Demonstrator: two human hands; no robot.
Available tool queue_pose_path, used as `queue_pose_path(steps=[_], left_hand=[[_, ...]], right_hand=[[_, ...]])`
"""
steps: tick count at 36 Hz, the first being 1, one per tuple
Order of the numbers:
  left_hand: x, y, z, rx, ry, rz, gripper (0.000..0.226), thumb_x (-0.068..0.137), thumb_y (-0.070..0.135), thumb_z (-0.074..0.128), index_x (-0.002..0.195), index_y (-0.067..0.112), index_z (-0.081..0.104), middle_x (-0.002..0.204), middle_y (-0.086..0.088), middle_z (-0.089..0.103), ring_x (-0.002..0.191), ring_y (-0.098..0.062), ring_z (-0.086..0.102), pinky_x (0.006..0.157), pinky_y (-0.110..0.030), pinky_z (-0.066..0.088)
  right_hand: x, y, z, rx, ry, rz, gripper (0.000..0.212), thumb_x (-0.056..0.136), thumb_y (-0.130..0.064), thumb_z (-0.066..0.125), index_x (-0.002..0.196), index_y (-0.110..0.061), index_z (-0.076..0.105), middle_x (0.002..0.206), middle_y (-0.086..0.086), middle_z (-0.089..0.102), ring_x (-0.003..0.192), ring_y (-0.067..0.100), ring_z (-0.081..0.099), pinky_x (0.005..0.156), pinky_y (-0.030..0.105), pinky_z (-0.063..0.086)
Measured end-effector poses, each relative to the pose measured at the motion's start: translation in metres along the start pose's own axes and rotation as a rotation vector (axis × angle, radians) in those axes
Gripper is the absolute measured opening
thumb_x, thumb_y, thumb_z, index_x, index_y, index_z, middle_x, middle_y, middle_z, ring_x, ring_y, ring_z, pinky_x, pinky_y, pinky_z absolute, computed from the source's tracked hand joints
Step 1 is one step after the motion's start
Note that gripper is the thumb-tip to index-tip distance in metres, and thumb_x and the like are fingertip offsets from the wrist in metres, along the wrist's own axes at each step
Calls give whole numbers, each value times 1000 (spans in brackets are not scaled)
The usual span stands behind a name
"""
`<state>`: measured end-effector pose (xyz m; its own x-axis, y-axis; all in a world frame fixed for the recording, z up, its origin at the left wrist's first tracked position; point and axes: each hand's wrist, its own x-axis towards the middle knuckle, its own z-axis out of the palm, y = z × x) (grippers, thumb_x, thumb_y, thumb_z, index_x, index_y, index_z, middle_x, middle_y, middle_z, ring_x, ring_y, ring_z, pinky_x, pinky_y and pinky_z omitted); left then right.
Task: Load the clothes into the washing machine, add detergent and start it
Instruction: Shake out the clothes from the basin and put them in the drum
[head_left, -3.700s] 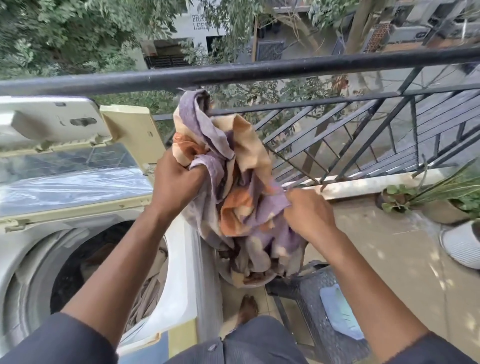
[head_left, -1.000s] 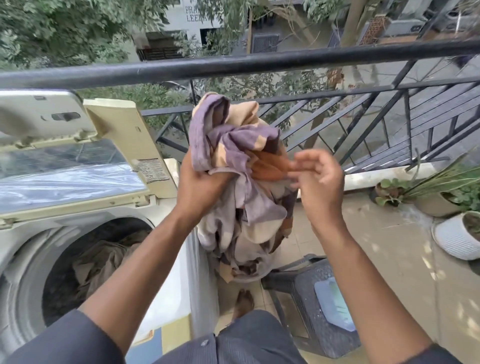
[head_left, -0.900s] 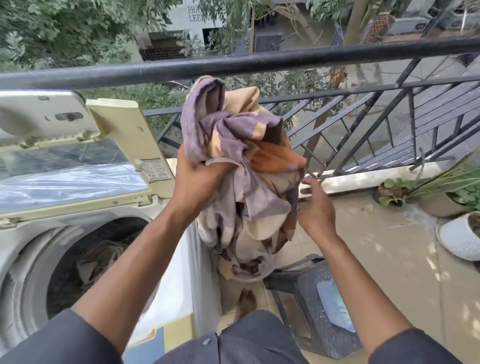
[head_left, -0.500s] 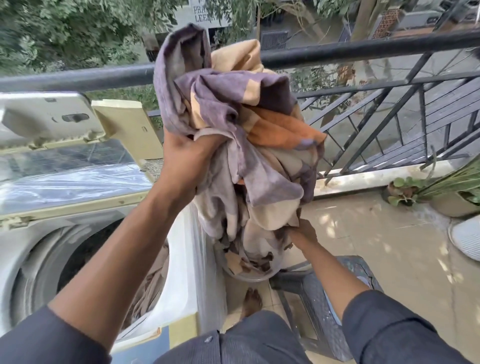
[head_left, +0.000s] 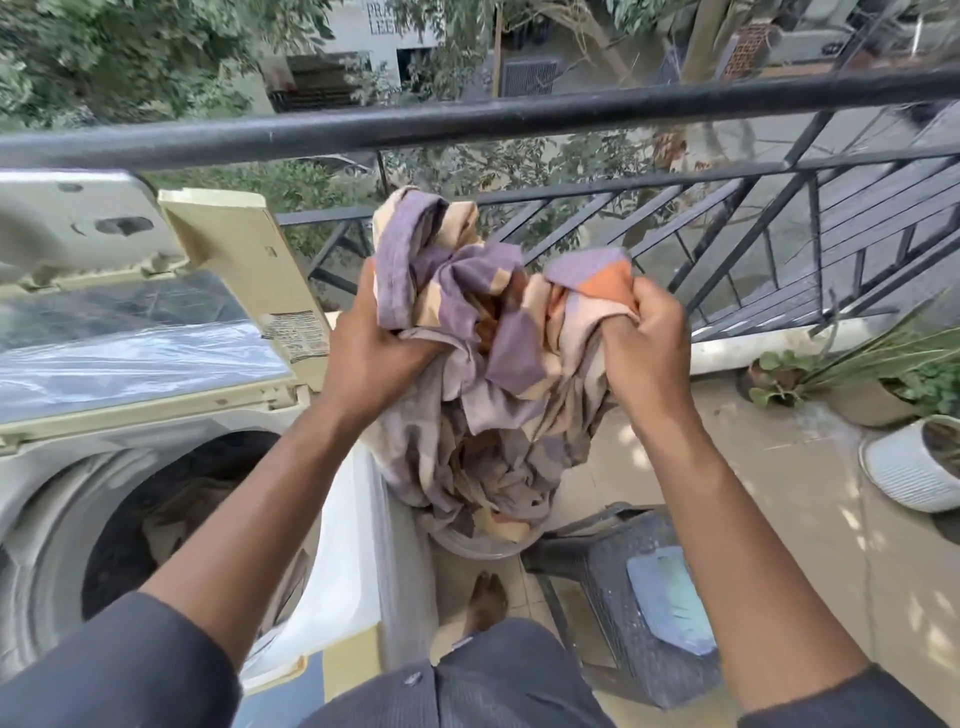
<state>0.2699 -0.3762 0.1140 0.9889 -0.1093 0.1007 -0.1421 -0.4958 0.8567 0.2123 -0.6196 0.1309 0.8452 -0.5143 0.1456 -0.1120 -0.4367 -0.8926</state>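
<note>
Two hands on one big patterned cloth (head_left: 483, 364), purple/orange/cream, bunched up in front of the balcony railing (head_left: 467, 122). Left hand (head_left: 371, 353) grips upper left of the bundle, fingers curled into the fabric; right hand (head_left: 647, 343) grips upper right corner, fingers closed tight round an orange patch. Cloth hangs between them, to the right of the washing machine (head_left: 343, 545), not over the drum opening (head_left: 171, 519); its tail trails down into a pale tub (head_left: 483, 545) on the floor. Lid (head_left: 130, 322) is up, some clothes already in the drum. Step in hand, as I read it: gather the cloth and get it into the drum. To do it well: lift until the tail clears the tub rim, bunch slack w/ both hands so nothing drags over the machine edge, swing left and drop low into the opening, not from height; watch the raised lid and the railing for snags. Fabric looks limp, prob. bulky, so feed in by sections rather than one lump. Hard to make out: how much cloth is left in the tub, bottom hidden by folds. Drum depth and load mostly dark, partly blocked by left forearm. No detergent or control panel identifiable. Dark basket (head_left: 639, 613) lower right holds a bluish item, unclear what. Potted plants (head_left: 883, 384) cut off at right edge.
</note>
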Motion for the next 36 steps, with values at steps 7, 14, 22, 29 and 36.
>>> queue_pose_path(steps=[7, 14, 22, 29, 36], left_hand=[[4, -5, -8, -36, -35, 53, 73, 78, 47, 86, 144, 34, 57, 129, 21, 69, 119, 7, 64, 104, -29, 55], [-7, 8, -9, -176, -314, 143, 95, 67, 38, 89, 143, 21, 34, 122, 43, 60, 113, 17, 59, 97, -13, 48], [-8, 3, 14, -71, -173, 80, 91, 67, 62, 82, 147, 25, 56, 139, 9, 66, 129, -6, 63, 108, -42, 54], [-14, 11, 8, -250, -10, 37, 90, 60, 54, 91, 140, 21, 64, 126, 17, 73, 119, 2, 68, 100, -24, 55], [-6, 13, -2, -284, 10, 60, 73, 64, 17, 101, 129, 7, 70, 118, 11, 76, 112, 2, 70, 96, -20, 53]], right_hand=[[-3, -50, -6, 78, 8, -207, 34, 95, -36, 63, 74, -9, 60, 63, 2, 55, 62, 11, 43, 56, 48, 40], [-17, -51, 27, -40, -110, -259, 47, 102, -48, 60, 71, -12, 67, 55, -1, 56, 51, 19, 48, 49, 41, 41], [-27, -54, 34, -122, -433, -372, 24, 87, -13, 57, 65, -16, 48, 62, -6, 45, 64, 20, 48, 57, 39, 38], [-34, -19, 19, 91, -268, -182, 51, 75, 9, 54, 111, -21, 74, 114, -2, 69, 104, 8, 68, 91, 26, 55], [-37, 87, 20, -403, -435, 119, 69, 80, -9, 68, 142, -27, 44, 135, 7, 58, 126, 35, 53, 103, 48, 47]])
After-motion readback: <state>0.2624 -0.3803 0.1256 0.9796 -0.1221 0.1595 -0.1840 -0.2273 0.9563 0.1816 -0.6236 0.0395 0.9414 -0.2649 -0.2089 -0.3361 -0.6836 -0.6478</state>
